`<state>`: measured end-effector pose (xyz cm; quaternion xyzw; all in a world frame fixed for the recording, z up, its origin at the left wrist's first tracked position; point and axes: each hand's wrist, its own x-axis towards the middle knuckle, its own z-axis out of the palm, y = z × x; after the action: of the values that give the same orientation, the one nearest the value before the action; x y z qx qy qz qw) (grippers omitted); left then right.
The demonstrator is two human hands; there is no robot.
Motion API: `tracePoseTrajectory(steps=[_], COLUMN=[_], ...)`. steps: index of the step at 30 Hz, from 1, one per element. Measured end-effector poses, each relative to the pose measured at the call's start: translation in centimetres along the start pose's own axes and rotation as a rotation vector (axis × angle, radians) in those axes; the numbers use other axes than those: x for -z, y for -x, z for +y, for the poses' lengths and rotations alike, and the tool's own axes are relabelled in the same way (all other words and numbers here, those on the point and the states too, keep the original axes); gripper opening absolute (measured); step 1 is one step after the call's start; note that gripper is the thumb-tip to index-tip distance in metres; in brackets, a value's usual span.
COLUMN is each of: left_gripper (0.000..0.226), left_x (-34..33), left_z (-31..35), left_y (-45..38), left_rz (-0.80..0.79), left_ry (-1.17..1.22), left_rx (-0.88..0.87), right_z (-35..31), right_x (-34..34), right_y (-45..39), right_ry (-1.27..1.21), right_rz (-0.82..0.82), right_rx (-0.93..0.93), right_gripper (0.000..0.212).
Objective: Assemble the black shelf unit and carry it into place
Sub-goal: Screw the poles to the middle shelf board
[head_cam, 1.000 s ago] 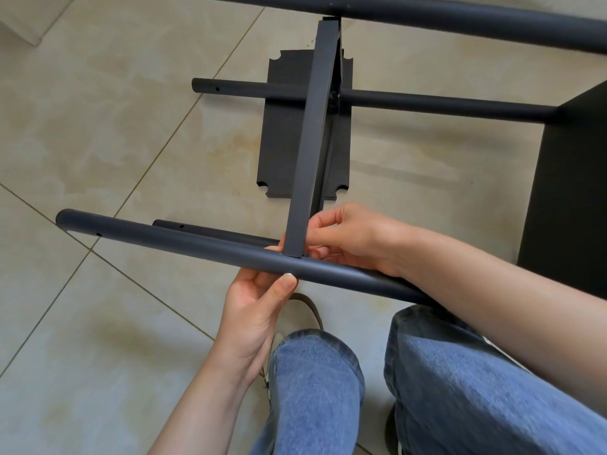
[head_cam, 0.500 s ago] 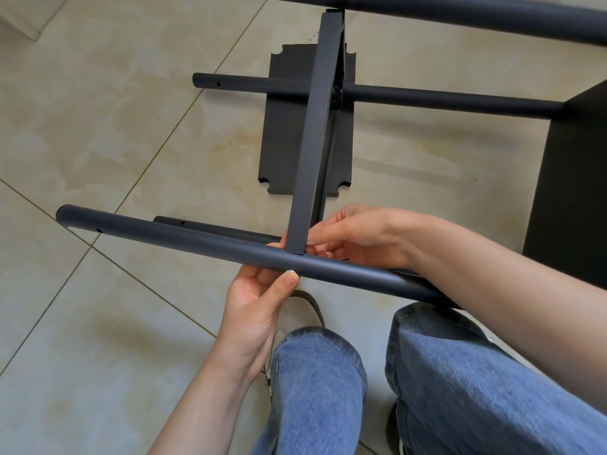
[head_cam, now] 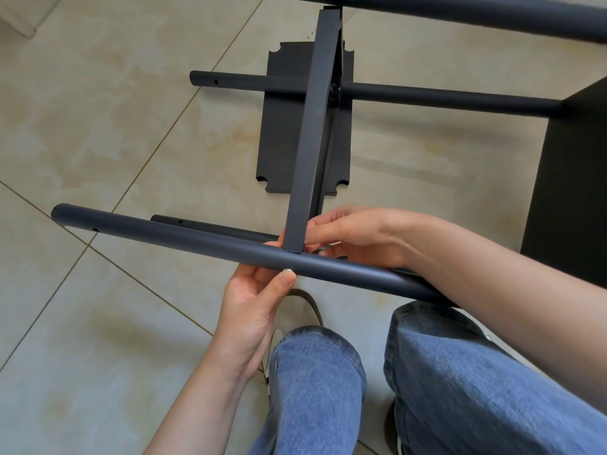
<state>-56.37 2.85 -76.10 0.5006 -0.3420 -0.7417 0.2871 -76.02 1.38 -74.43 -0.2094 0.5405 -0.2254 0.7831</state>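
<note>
The black shelf frame lies on its side over the tiled floor. Its nearest round tube (head_cam: pixel 184 239) runs left to right in front of me. A flat black crossbar (head_cam: pixel 312 126) meets that tube at its near end and runs away to the far tube (head_cam: pixel 460 14). My left hand (head_cam: pixel 256 307) grips the near tube from below, its thumb beside a small silver screw head (head_cam: pixel 288 270). Behind the tube, the fingers of my right hand (head_cam: pixel 354 236) pinch the crossbar's near end. A black shelf panel (head_cam: pixel 276 133) lies flat on the floor under the frame.
Two lower tubes (head_cam: pixel 427 95) (head_cam: pixel 210 226) of the frame run parallel beneath. A black side panel (head_cam: pixel 578 178) stands at the right. My knees in blue jeans (head_cam: pixel 315 389) and a shoe are at the bottom. Beige floor tiles spread to the left.
The frame has shifted slightly toward me and the view has tilted a little. A silver screw head now shows by my left thumb. Both hands keep their hold.
</note>
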Motion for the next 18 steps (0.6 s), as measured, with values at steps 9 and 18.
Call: tracePoseTrajectory(steps=[9, 18], left_gripper=[0.042, 0.037], left_x=[0.0, -0.1], left_z=[-0.1, -0.2], left_y=[0.0, 0.1], left_rz=[-0.002, 0.012], left_ry=[-0.008, -0.019], left_rx=[-0.016, -0.028], right_z=[-0.1, -0.1], right_x=[0.2, -0.4], right_y=[0.0, -0.1], right_ry=[0.031, 0.069], right_rz=[0.083, 0.035], right_rx=[-0.023, -0.005], right_gripper=[0.03, 0.029])
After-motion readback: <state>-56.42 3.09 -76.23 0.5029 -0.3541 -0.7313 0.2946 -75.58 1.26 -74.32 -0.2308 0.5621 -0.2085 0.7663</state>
